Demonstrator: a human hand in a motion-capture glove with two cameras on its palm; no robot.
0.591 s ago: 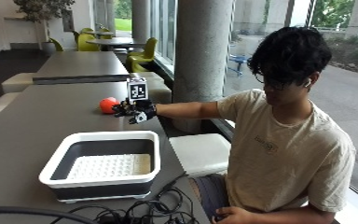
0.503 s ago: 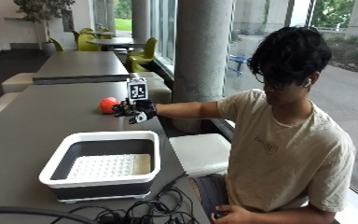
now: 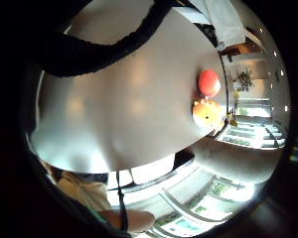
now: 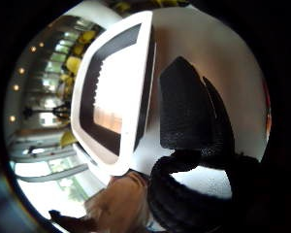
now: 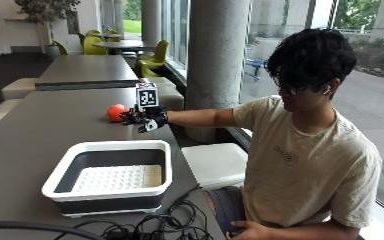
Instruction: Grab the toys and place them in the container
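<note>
Grey and long, the bench (image 5: 39,135) runs beside a row of windows and a concrete column (image 5: 217,60). A person sits at its side with the right arm stretched out over the surface. The gloved right hand (image 5: 145,119) hovers just beside a red ball (image 5: 116,112), its fingers loosely spread and holding nothing. The little-finger palm view shows the red ball touching an orange toy (image 3: 207,112) near the bench edge (the outside view hides that toy behind the hand). Nearer the person stands the container (image 5: 111,176), a white-rimmed dark tub with a pale perforated floor, well apart from the toys. Black cables (image 5: 159,225) lie coiled at the near end of the bench.
</note>
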